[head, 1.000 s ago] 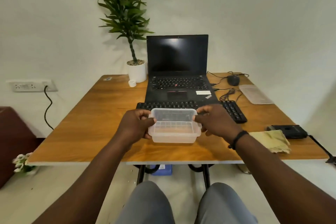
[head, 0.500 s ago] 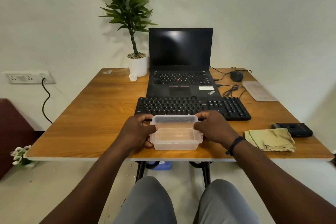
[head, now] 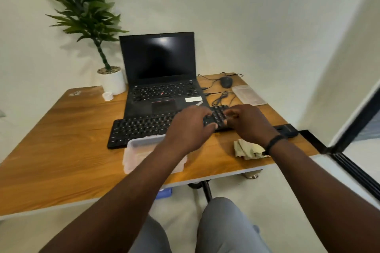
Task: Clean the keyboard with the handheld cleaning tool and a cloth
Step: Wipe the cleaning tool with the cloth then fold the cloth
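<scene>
Both hands (head: 218,125) over black keyboard (head: 141,129)

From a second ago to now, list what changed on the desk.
Both hands let go of the clear plastic container, which now sits on the table. The left hand and right hand moved forward over the right end of the keyboard. Cloth, laptop and mouse stayed put.

Black full-size keyboard (head: 141,129) lies flat on the worktop, angled a bit, right end hidden under both hands. Crumpled olive-yellow cloth (head: 247,149) sits at its 4 o'clock near the front edge. Black slab-shaped cleaning tool (head: 286,130) at 3 o'clock, partly hidden.
</scene>
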